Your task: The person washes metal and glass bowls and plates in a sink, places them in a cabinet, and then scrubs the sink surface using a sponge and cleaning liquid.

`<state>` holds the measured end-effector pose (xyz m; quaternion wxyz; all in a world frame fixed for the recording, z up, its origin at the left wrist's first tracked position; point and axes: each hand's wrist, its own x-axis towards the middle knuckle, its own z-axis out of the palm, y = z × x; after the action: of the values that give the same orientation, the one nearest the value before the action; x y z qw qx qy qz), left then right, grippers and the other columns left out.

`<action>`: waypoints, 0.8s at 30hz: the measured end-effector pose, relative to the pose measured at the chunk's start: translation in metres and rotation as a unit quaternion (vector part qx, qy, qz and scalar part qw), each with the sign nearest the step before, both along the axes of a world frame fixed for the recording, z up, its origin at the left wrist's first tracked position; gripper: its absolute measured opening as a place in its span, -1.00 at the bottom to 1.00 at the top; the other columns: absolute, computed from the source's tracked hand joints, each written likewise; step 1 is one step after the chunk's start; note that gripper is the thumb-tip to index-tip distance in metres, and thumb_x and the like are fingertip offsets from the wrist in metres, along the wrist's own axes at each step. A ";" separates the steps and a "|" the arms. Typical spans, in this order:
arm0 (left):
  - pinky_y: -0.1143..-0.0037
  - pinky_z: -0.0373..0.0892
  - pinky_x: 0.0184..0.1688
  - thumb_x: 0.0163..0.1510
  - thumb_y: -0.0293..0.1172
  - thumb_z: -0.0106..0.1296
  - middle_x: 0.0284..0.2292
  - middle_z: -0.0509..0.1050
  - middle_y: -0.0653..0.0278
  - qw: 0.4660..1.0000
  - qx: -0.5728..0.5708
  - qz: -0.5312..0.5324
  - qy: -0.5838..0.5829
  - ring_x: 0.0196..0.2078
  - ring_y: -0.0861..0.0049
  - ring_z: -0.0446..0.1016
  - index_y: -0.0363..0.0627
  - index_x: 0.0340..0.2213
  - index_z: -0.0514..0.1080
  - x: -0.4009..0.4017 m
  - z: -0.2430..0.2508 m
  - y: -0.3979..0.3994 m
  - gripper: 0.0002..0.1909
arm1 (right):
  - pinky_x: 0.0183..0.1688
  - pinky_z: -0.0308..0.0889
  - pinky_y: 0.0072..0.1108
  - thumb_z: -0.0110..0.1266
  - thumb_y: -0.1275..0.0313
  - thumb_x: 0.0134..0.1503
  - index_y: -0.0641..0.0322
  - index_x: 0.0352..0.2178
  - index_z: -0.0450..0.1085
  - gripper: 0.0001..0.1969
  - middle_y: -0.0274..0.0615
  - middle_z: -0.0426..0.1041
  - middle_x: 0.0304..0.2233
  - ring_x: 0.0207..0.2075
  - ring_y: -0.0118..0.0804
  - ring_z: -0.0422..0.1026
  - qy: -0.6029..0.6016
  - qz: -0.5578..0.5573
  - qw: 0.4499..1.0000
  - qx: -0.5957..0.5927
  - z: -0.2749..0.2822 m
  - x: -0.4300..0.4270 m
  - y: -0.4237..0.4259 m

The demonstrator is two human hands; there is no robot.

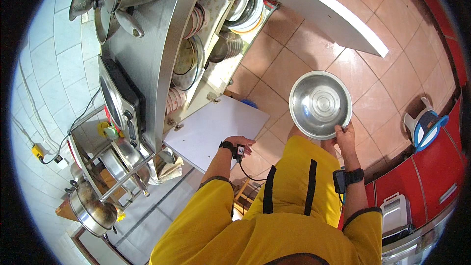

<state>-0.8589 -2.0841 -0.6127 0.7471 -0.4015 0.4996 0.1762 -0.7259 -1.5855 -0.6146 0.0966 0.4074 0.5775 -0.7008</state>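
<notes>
My right hand (345, 138) grips the near rim of a round stainless steel basin (320, 105), whose inside faces up towards me. No contents show in the basin. My left hand (243, 142) appears beside the edge of an open white cabinet door (220, 125), its fingers apart and nothing visible in them. Whether it touches the door cannot be told. Beyond the door, the open cabinet shelves hold stacked plates (250, 14), dark nested bowls (226, 46), patterned bowls (174, 100) and a clear glass lid (189, 62).
A second open door (316, 11) juts over the tiled floor (270, 57). An induction cooker (119, 95) sits on the steel counter (147, 48) near several pots. A rack with pans (125, 158) stands at left, a blue-and-white stool (425, 129) by the red cabinets (438, 176).
</notes>
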 end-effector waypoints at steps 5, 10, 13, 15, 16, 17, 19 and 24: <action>0.30 0.57 -0.18 0.17 0.01 0.19 -0.14 0.56 0.02 0.995 0.056 0.000 0.077 -0.19 0.34 0.61 -0.18 0.01 0.38 -0.020 -0.010 0.017 -0.43 | -0.71 0.45 -0.62 -0.05 0.59 0.19 0.37 0.16 0.15 -0.52 -0.08 0.51 -0.32 -0.62 -0.39 0.49 -0.017 -0.011 1.000 -0.012 0.019 -0.022 0.000; 0.42 0.53 -0.12 0.32 0.03 -0.05 -0.15 0.58 0.17 0.938 0.147 0.097 0.298 -0.17 0.46 0.57 -0.15 0.12 0.30 -0.110 -0.018 0.050 -0.45 | -0.03 0.42 -0.51 -0.03 0.64 0.16 0.43 0.15 0.23 -0.52 -0.03 0.54 -0.12 -0.11 -0.22 0.52 -0.028 -0.003 0.999 0.024 0.017 -0.028 0.002; 0.45 0.53 -0.27 0.36 0.09 -0.13 -0.15 0.58 0.14 0.835 0.191 0.264 0.444 -0.30 0.48 0.59 -0.15 0.08 0.32 -0.195 0.022 0.094 -0.45 | -0.19 0.48 -0.53 -0.02 0.63 0.18 0.41 0.15 0.22 -0.53 -0.06 0.54 -0.17 -0.22 -0.29 0.54 -0.093 -0.034 0.994 -0.038 0.041 -0.044 0.001; 0.51 0.53 -0.25 0.35 0.14 -0.15 -0.12 0.56 -0.01 0.733 0.214 0.400 0.506 -0.24 0.45 0.58 -0.20 0.04 0.30 -0.251 0.037 0.104 -0.41 | -0.34 0.47 -0.54 -0.02 0.62 0.19 0.41 0.15 0.21 -0.53 -0.07 0.54 -0.19 -0.33 -0.32 0.54 -0.062 -0.037 0.997 -0.020 0.023 -0.032 -0.002; 0.52 0.54 -0.22 0.34 0.15 -0.13 -0.08 0.53 -0.09 0.702 0.216 0.434 0.522 -0.20 0.39 0.58 -0.23 0.11 0.20 -0.277 0.046 0.110 -0.36 | -0.42 0.47 -0.54 -0.02 0.62 0.19 0.41 0.15 0.20 -0.53 -0.08 0.54 -0.20 -0.38 -0.33 0.54 -0.047 -0.039 0.998 -0.012 0.021 -0.032 -0.004; 0.48 0.56 -0.21 0.32 0.17 -0.10 -0.05 0.51 -0.15 0.665 0.177 0.443 0.575 -0.18 0.32 0.59 -0.24 0.17 0.09 -0.298 0.058 0.127 -0.28 | -0.49 0.47 -0.55 -0.02 0.62 0.20 0.41 0.15 0.19 -0.53 -0.09 0.54 -0.21 -0.44 -0.35 0.53 -0.034 -0.044 0.998 -0.001 0.021 -0.032 -0.005; 0.40 0.59 -0.13 0.28 0.22 -0.07 -0.02 0.49 -0.18 0.641 0.157 0.483 0.576 -0.08 0.21 0.59 -0.30 0.25 -0.08 -0.344 0.054 0.119 -0.11 | -0.72 0.34 -0.56 -0.03 0.61 0.21 0.38 0.16 0.17 -0.53 -0.10 0.53 -0.24 -0.64 -0.41 0.44 -0.098 -0.047 0.993 -0.040 0.043 -0.052 -0.006; 0.30 0.61 -0.18 0.25 0.24 -0.08 -0.11 0.56 -0.15 0.586 0.136 0.599 0.529 -0.12 0.16 0.62 -0.35 0.09 0.31 -0.429 0.025 0.103 -0.22 | -0.75 0.32 -0.57 -0.03 0.60 0.21 0.28 0.19 0.16 -0.50 -0.11 0.52 -0.24 -0.68 -0.44 0.40 -0.118 -0.077 0.988 -0.068 0.031 -0.049 -0.010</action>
<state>-1.2877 -1.9810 -0.5880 0.1224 -0.3394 0.4230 0.8312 -0.7748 -1.5956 -0.5837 0.1377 0.5228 0.4801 -0.6909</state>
